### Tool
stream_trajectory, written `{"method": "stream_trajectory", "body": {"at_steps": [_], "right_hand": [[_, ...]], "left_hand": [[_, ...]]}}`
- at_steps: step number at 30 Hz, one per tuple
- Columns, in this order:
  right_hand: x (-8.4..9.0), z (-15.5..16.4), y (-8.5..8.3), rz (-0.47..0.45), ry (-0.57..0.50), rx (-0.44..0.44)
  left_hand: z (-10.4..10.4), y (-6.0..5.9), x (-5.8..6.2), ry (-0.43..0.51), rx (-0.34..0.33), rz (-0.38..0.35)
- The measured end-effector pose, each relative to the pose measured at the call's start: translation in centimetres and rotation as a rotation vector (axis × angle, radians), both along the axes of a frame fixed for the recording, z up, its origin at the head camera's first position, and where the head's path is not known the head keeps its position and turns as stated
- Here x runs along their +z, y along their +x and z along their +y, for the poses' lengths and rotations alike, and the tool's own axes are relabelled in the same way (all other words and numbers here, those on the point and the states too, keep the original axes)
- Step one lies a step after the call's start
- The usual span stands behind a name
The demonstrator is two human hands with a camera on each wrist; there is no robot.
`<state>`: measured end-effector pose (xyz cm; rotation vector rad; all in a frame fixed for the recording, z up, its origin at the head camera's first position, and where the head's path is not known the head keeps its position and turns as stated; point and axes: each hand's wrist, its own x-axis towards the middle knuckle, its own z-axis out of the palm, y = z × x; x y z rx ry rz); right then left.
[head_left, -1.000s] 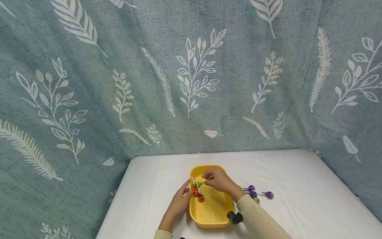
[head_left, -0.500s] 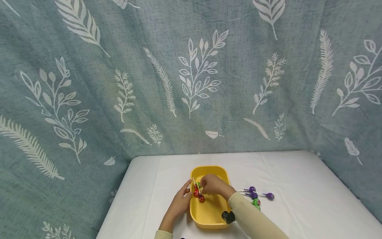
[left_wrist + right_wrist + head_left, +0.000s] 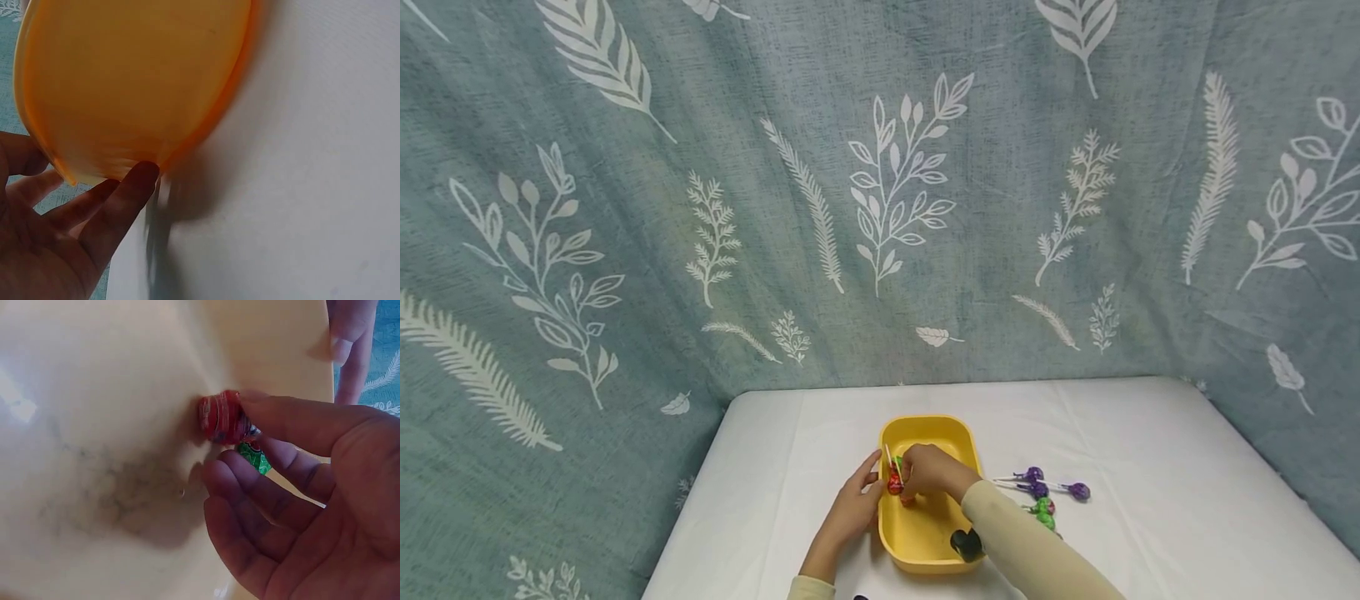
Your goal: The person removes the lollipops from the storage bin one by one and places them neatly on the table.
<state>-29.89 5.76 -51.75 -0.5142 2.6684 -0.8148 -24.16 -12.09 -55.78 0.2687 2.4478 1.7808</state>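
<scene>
In the head view, my left hand (image 3: 853,504) rests against the left side of a yellow plastic tray (image 3: 928,565), its fingertips touching the outer wall and rim. My right hand (image 3: 928,468) reaches down inside the tray at its left side. There its thumb and a finger pinch a red-wrapped lollipop (image 3: 222,417) near the head; the remaining fingers curl loosely below. Another red lollipop (image 3: 895,483) lies alongside with its white stick pointing away. Behind the fingers, a green-wrapped lollipop (image 3: 253,457) is partly hidden.
On the white-covered table (image 3: 775,475), right of the tray, lie several purple lollipops (image 3: 1078,492) and some green-and-red ones (image 3: 1043,508), partly behind the right sleeve. A patterned blue-green cloth (image 3: 880,333) hangs behind and beside the table.
My right hand has lowered the green lollipop among the red ones, let it go, and moved slightly nearer to a red lollipop. The left hand stays at the tray's side.
</scene>
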Motion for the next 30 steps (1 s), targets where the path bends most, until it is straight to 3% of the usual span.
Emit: {"method": "stream_trajectory", "body": {"at_steps": [16, 30], "right_hand": [[0.7, 0.1, 0.2, -0.022, 0.001, 0.010], [2.0, 1.8, -0.2, 0.087, -0.102, -0.015]], "left_hand": [[-0.2, -0.2, -0.1, -0.020, 0.009, 0.021], [0.0, -0.1, 0.0, -0.038, 0.029, 0.002]]}}
